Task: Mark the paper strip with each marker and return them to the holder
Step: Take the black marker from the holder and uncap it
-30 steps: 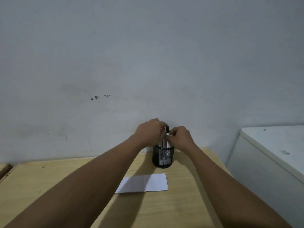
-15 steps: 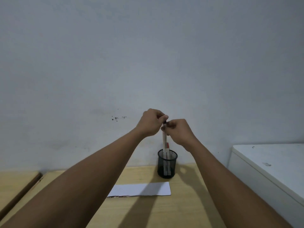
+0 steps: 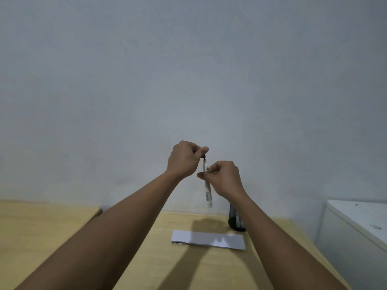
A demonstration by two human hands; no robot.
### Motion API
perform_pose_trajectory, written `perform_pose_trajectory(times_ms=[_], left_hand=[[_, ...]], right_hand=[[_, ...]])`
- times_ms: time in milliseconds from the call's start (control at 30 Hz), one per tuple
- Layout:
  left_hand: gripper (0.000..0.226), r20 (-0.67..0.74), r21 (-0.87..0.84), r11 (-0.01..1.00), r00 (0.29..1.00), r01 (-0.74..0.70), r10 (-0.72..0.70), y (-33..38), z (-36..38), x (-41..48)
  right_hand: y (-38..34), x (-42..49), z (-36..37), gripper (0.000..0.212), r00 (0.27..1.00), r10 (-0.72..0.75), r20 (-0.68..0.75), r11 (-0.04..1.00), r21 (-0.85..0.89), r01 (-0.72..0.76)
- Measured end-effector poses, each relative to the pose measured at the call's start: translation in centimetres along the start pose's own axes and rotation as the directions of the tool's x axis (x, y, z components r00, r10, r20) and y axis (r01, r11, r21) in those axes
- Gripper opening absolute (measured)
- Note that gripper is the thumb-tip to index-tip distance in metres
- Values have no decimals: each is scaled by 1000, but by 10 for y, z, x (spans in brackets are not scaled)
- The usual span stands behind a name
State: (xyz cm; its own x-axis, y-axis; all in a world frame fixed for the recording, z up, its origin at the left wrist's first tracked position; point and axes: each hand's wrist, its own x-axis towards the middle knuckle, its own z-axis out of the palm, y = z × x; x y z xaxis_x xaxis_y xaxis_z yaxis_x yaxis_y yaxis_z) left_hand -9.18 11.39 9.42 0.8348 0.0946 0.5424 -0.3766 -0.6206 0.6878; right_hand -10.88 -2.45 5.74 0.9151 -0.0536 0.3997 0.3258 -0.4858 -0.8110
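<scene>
A white marker [image 3: 207, 191] hangs upright in the air in front of the wall, high above the table. My right hand [image 3: 225, 177] grips its barrel near the middle. My left hand [image 3: 185, 159] pinches the dark cap end at the top. The black mesh holder [image 3: 235, 219] stands at the back of the wooden table [image 3: 159, 258], partly hidden behind my right forearm, with other markers dimly seen inside. The white paper strip [image 3: 208, 239] lies flat just in front of the holder.
A white cabinet [image 3: 360, 227] stands to the right of the table. A second wooden surface [image 3: 41, 225] lies to the left, across a narrow gap. A plain grey wall fills the background.
Both hands have lifted one marker out of the holder and up to the left. The camera has tilted up, so the holder and paper now sit lower right.
</scene>
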Motion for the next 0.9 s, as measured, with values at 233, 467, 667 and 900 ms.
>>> perform_pose_trajectory(times_ms=[233,467,667,900], left_hand=[[23,94,212,973,990,87,-109,-107,0,-24],[15,145,386,899,948,208,-282,-205,23,-60],[19,162,499,854,953,144,-256,-233,41,-72],[32,144,489,859,958,149,-249,-241,45,-78]], right_hand=[[52,-8,49,25,994,67,89,998,3,-67],[102,-16,75,15,976,69,208,995,51,-82],[122,-15,86,20,964,81,252,986,119,-114],[123,-14,91,26,967,110,230,973,176,-152]])
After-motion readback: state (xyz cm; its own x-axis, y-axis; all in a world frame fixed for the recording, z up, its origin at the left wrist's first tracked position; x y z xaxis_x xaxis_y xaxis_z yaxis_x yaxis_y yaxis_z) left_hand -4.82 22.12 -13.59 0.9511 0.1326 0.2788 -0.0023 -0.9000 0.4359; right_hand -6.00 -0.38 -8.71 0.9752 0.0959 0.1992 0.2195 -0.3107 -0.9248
